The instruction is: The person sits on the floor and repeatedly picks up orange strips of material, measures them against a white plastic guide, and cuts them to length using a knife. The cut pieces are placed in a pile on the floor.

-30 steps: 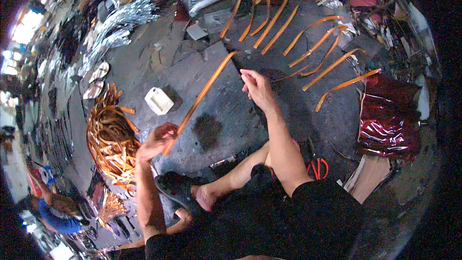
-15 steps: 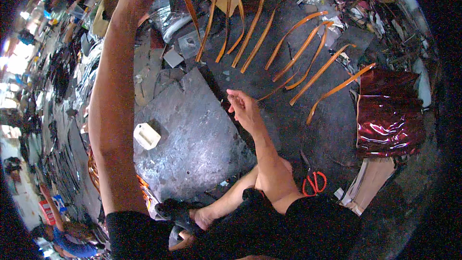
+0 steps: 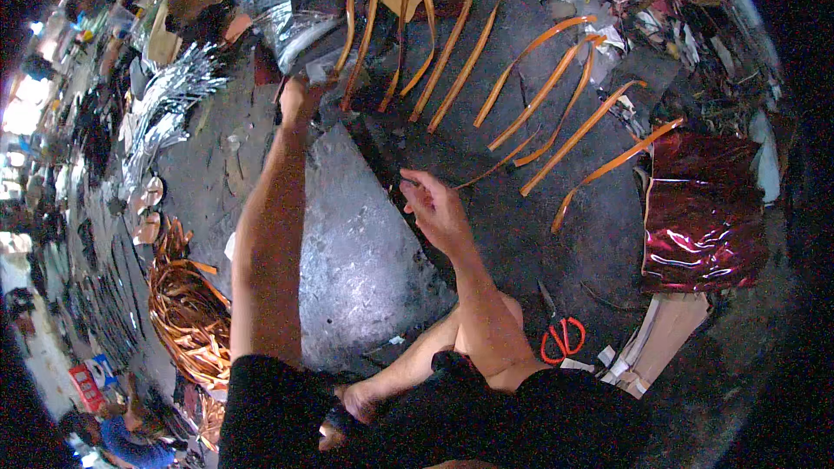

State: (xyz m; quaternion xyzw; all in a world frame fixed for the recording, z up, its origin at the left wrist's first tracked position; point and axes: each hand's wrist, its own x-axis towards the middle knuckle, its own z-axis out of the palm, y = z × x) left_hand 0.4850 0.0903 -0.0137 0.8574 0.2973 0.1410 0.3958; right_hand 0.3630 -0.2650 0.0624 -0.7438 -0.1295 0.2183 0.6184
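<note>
My left hand [image 3: 301, 101] reaches far forward, its arm stretched across the grey metal sheet [image 3: 347, 243]. It sits just left of the near end of the leftmost orange strip [image 3: 349, 52]; whether it still grips that strip is unclear. Several more orange strips [image 3: 530, 69] lie side by side in a fan to the right. My right hand [image 3: 434, 207] hovers over the dark floor with fingers curled, pinching a thin dark sliver [image 3: 486, 169] that trails off to the right. My bare legs are folded below.
Red-handled scissors [image 3: 563, 339] lie by my right knee. A shiny dark red sheet [image 3: 704, 208] lies at the right. A tangled heap of orange strips [image 3: 187, 313] sits at the left, with silver foil pieces [image 3: 174, 95] beyond it. Scraps crowd the far edge.
My left arm, raised high with an orange strip half a second ago, has come down, and the hand now rests low by the row of strips. My right hand has stayed nearly in place.
</note>
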